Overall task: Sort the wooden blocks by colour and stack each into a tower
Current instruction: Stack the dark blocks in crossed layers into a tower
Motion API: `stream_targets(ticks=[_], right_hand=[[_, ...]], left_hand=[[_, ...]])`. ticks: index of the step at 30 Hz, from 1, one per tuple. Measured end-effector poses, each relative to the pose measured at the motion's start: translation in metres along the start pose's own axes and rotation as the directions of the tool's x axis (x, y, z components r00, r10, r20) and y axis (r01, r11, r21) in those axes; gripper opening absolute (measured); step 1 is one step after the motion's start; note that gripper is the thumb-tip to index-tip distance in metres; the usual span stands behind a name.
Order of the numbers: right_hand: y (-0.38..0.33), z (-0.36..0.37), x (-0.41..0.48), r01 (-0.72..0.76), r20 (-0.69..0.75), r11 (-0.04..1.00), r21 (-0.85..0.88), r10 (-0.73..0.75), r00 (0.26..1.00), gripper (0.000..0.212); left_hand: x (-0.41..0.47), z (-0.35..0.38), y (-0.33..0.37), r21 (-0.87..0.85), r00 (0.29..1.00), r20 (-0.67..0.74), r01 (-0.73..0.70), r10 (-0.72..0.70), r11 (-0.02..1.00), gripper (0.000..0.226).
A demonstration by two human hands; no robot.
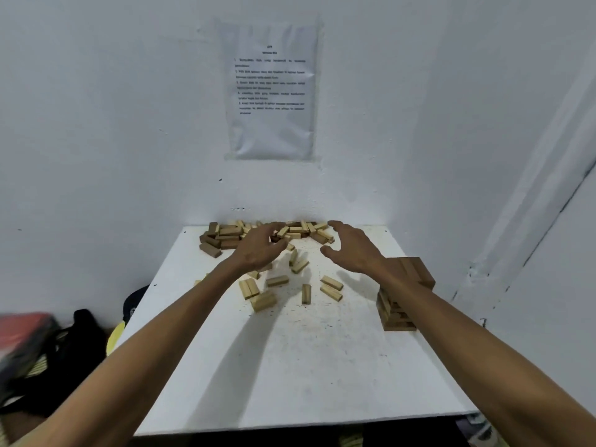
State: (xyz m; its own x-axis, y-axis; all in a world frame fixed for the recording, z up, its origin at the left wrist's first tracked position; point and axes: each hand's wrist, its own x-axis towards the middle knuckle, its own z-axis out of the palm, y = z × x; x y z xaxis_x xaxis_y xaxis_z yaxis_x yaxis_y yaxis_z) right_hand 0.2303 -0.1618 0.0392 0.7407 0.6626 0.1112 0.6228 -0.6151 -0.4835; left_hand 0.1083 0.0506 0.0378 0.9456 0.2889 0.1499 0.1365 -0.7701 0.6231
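Note:
A heap of light and dark wooden blocks [225, 235] lies along the far edge of the white table [290, 366], against the wall. Several loose light blocks [331, 287] are scattered in the middle. A tower of darker brown blocks [398, 314] stands at the right edge, partly hidden by my right forearm. My left hand [258, 250] hovers over the heap's middle with fingers curled and spread; I see nothing held in it. My right hand [351, 250] reaches beside it, fingers apart and empty, just short of the heap's right end.
A printed sheet [271, 88] is taped to the white wall behind the table. Dark bags and a red object [29, 337] lie on the floor to the left. A side wall stands close on the right.

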Motion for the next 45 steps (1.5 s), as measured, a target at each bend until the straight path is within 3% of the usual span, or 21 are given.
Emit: stream_targets(ticks=[12,17,21,26,33,40,45], right_hand=[[0.043,0.076,0.091,-0.033,0.060,0.985,-0.171,0.044,0.997,0.056],[0.043,0.099,0.120,0.014,-0.011,0.938,-0.345,-0.019,1.000,0.048],[0.047,0.100,0.138,0.017,0.042,0.945,-0.328,-0.003,0.999,0.057],[0.054,0.097,0.144,0.038,0.081,0.962,-0.269,-0.017,0.997,0.050],[0.055,0.103,0.138,-0.185,-0.090,0.949,-0.255,0.167,0.982,0.043],[0.050,0.103,0.144,-0.153,-0.093,0.919,-0.362,0.128,0.987,0.035],[0.048,0.106,0.142,-0.225,-0.165,0.885,-0.408,0.171,0.971,0.025]], left_hand=[[0.106,0.043,-0.046,0.132,0.992,0.125,-0.021,0.004,0.991,0.055],[0.145,0.066,-0.066,0.360,0.978,0.197,-0.132,0.063,0.923,0.049],[0.151,0.074,-0.083,0.485,0.969,0.222,-0.206,0.108,0.850,0.051],[0.150,0.065,-0.098,0.556,0.972,0.185,-0.227,0.147,0.800,0.051],[0.147,0.053,-0.091,0.571,0.988,0.096,-0.153,0.119,0.807,0.038],[0.161,0.069,-0.086,0.576,0.987,0.106,-0.161,0.122,0.801,0.037],[0.167,0.078,-0.077,0.569,0.988,0.129,-0.146,0.087,0.810,0.045]])
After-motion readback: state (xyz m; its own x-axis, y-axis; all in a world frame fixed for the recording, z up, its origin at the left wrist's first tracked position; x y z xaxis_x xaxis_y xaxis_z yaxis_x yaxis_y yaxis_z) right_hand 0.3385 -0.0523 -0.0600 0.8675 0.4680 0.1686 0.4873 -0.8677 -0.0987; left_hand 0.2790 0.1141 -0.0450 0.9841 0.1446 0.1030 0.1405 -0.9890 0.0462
